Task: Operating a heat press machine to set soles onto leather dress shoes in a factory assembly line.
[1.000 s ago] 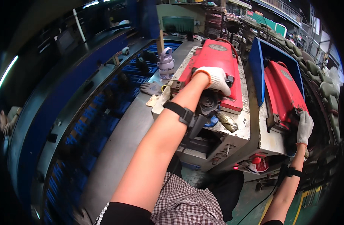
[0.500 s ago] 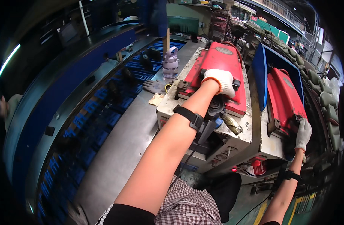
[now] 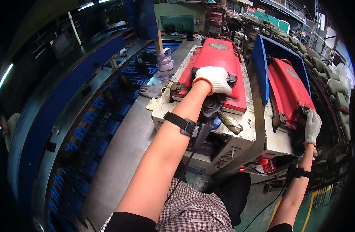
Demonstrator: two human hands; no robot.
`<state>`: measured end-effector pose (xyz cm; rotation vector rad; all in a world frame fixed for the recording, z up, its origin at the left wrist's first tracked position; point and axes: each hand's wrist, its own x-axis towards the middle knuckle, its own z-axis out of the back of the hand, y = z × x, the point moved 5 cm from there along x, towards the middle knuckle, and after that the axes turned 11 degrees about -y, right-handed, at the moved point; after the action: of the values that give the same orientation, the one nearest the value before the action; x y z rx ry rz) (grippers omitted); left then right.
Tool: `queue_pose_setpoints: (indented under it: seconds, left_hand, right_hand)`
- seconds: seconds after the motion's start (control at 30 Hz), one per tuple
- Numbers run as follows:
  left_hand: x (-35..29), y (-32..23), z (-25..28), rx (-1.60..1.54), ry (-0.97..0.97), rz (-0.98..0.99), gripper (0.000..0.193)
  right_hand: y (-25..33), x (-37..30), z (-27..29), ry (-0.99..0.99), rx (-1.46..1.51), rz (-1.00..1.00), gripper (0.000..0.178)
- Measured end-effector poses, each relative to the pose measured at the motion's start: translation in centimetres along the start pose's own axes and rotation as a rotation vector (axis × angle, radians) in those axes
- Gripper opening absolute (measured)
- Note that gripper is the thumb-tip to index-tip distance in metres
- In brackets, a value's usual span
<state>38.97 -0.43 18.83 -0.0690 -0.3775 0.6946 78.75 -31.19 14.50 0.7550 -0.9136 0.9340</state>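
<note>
My left hand (image 3: 214,79), in a white knit glove with an orange cuff edge, wraps over the black handle (image 3: 232,80) of a long red machine cover (image 3: 215,57). The handle's ends stick out on both sides of the glove. This cover lies on top of a worn white machine housing (image 3: 162,112). At the right, my right hand (image 3: 312,125), gloved too, closes round the dark handle (image 3: 304,111) at the near end of a second red cover (image 3: 289,83). My fingertips are partly hidden on both handles. Black straps circle both forearms.
A blue guard (image 3: 260,69) stands around the right cover. A crumpled yellowish packet (image 3: 230,123) lies before the left cover. Left of it are a lilac water bottle (image 3: 165,66), a grey glove (image 3: 150,91) and a metal tabletop (image 3: 119,154). Grey-green shoe-shaped pieces (image 3: 332,85) line the right.
The whole view has shifted, so the machines appear slightly further left and higher. Both hands stay on the same handles, and both covers look unchanged.
</note>
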Motion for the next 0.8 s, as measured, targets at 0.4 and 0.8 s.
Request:
queue_pose_setpoints:
  seconds: [0.4,0.8]
  left_hand:
    - [0.03,-0.31,0.12,0.025,0.020,0.022,0.049]
    - [0.36,0.01,-0.31,0.033,-0.020,0.017,0.046]
  right_hand:
    - [-0.26,-0.02,0.10,0.021,0.025,-0.054,0.033]
    - [-0.07,0.05,0.19,0.042,0.021,-0.079,0.032]
